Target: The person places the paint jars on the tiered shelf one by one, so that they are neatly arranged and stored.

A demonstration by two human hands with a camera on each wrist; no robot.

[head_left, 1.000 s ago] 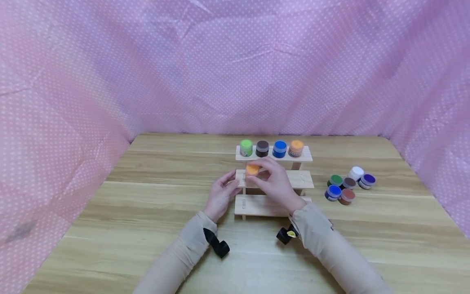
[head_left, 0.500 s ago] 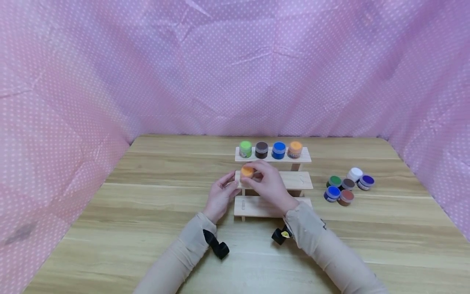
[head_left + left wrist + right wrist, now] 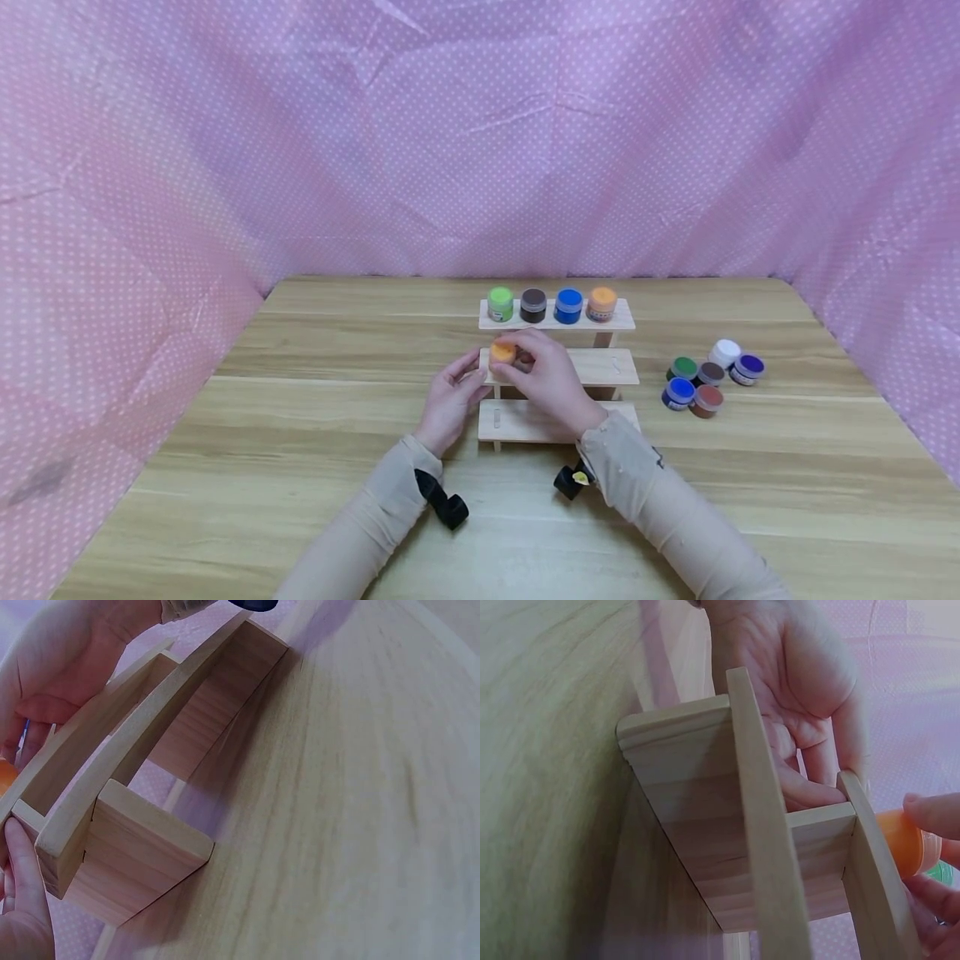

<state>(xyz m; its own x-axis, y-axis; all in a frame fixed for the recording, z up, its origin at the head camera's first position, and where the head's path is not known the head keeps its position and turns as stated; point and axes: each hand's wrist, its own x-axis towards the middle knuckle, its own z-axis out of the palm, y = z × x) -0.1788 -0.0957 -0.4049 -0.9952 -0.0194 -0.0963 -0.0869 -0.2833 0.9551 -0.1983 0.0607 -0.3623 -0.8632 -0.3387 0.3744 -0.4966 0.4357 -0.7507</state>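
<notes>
Beige sleeves (image 3: 363,521) nearest, with black wrist cameras (image 3: 452,510) attached, over a wood-grain table (image 3: 300,375). Just beyond, a pale wooden rack (image 3: 536,417), three shelves stepped upward toward the back. Bottom shelf (image 3: 512,431): slot visible at left end, right end partly behind the right wrist. Left hand (image 3: 448,404): gripping, thumb and fingers pinching the left end of the middle shelf (image 3: 607,367). Right hand (image 3: 551,379): closed on an orange jar (image 3: 502,356) — held between thumb and fingers. Jar upright at the left end of the middle shelf, base right at the board, can't tell if fully seated. Right of the rack, bunched on the table: blue jar (image 3: 678,394) and reddish-brown jar (image 3: 707,402) in front, green jar (image 3: 682,369) and dark brown jar (image 3: 710,374) behind, purple jar (image 3: 747,370) rightmost, white jar (image 3: 724,353) farthest back. Top shelf (image 3: 626,315): upright, spaced row, left to right — light green jar (image 3: 500,306), blackish-brown jar (image 3: 533,307), bright blue jar (image 3: 568,307), second orange jar (image 3: 602,306). Behind everything, wrinkled pink cloth (image 3: 480,158) with white dots.
</notes>
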